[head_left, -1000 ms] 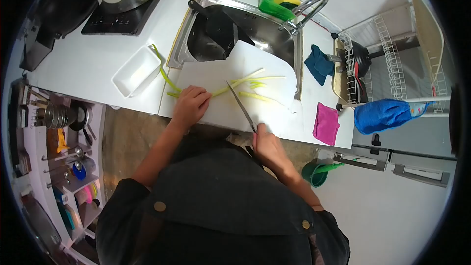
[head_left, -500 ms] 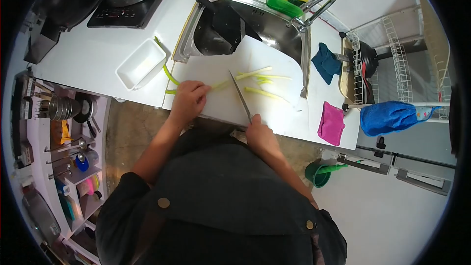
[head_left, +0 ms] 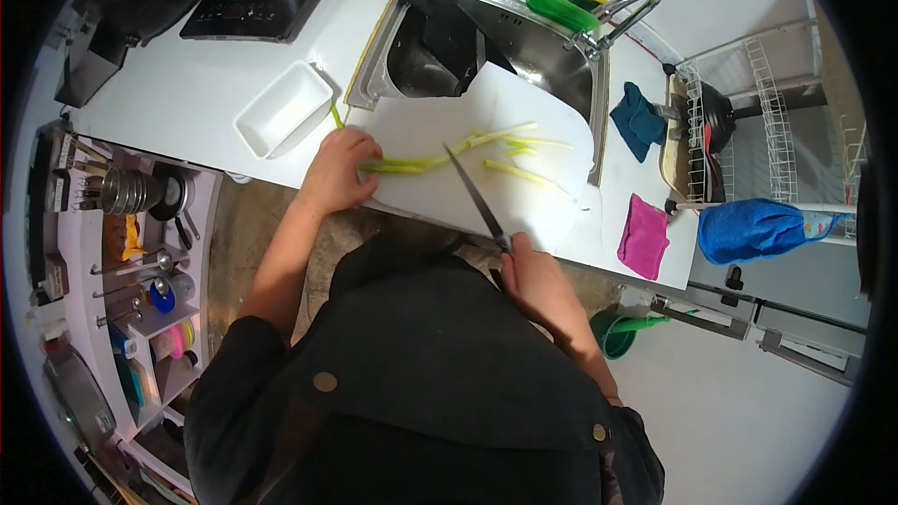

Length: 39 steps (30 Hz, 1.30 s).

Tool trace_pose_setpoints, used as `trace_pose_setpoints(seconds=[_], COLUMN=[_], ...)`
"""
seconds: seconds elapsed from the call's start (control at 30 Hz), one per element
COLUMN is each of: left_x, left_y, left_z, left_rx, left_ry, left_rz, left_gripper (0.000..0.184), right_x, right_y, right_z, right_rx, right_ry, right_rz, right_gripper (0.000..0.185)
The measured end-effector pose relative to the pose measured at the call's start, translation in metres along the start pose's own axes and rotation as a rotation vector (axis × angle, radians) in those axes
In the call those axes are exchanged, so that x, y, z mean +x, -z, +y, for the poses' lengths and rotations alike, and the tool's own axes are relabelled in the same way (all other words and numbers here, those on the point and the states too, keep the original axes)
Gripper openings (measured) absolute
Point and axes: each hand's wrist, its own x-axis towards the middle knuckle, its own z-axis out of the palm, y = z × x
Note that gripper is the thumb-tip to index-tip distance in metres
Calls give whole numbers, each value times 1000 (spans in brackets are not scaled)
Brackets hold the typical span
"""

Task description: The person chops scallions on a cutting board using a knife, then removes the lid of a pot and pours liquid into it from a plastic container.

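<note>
Several pale green onion stalks (head_left: 412,165) run across the white cutting board (head_left: 533,220) from under my left hand. My left hand (head_left: 341,171) is closed around them at the board's left edge. My right hand (head_left: 536,276) grips a knife (head_left: 475,194) by its handle near the front edge. The blade points away from me and to the left, its tip close to the stalks. Loose onion pieces (head_left: 522,174) lie on the right half of the board. A green stalk end (head_left: 337,114) shows beyond my left hand, next to a white rectangular dish (head_left: 283,112).
Behind the board is a steel sink (head_left: 552,61) with a black pan (head_left: 454,42) in it. A faucet (head_left: 636,14) rises at the back. To the right lie a dark blue cloth (head_left: 639,122) and a pink cloth (head_left: 644,236). An induction cooker (head_left: 238,19) stands back left.
My left hand has slid left along the stalks, exposing more of them. My right hand has drawn the knife back toward me and slightly right. The whole view has shifted a little.
</note>
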Motion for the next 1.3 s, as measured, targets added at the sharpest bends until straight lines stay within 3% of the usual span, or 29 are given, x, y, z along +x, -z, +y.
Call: trace_pose_setpoints(seconds=[0.1, 0.27, 0.47, 0.77, 1.0, 1.07, 1.3], left_x=[-7, -14, -21, -22, -28, -34, -25], left_y=[-15, -35, -38, -36, -34, -35, -34], left_z=[10, 29, 31, 24, 28, 31, 22], left_rx=[-100, -200, -229, -230, -171, -162, -151], left_ry=[51, 80, 65, 11, 17, 159, 246], left_rz=[-39, 154, 216, 172, 160, 152, 198], left_gripper=[25, 14, 13, 13, 14, 14, 18], right_x=[18, 29, 10, 21, 57, 53, 21], right_y=[-17, -35, -16, -13, -44, -43, -24], right_z=[-3, -4, -5, 10, 4, 6, 26], right_rx=[0, -66, -196, -234, -184, -153, -139], right_ry=[-18, -62, -190, 3, -197, -229, -140], right_rz=[-93, -119, -133, -154, -209, -201, -189], right_gripper=[23, 25, 23, 20, 25, 25, 21])
